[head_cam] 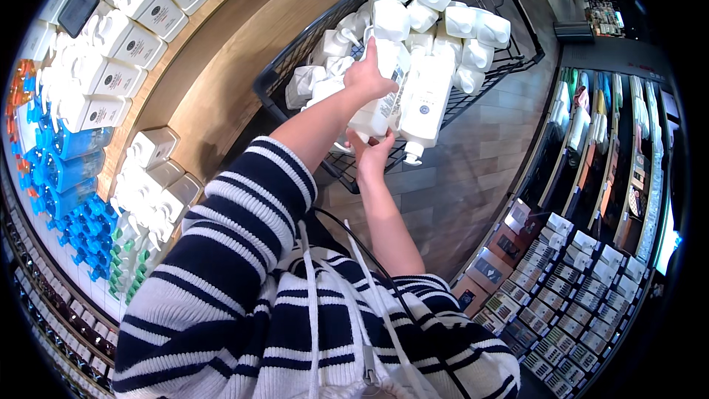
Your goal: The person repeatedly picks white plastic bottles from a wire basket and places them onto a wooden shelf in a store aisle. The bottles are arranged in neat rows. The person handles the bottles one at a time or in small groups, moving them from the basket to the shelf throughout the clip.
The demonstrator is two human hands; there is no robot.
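Note:
A white plastic pump bottle (pixel 370 118) lies at a slant over the near part of a dark wire shopping cart (pixel 265 84). My left hand (pixel 370 73) grips it from above, with the index finger stretched along it. At its near end, my right hand (pixel 372 147) has its fingers curled around the bottle. Small writing shows on the bottle's side; part of it is hidden by my hands. Right beside it, another white pump bottle (pixel 425 102) lies with its pump head towards me. Many more white bottles (pixel 390 18) are heaped behind, in several directions.
On the left, a curved wooden shelf (pixel 207 61) bears rows of white pump bottles (pixel 133 47), with blue bottles (pixel 77 144) and a dark tablet-like panel (pixel 78 13). Tiled floor (pixel 471 172) lies right of the cart. Further right stands a display rack of boxed goods (pixel 565 293).

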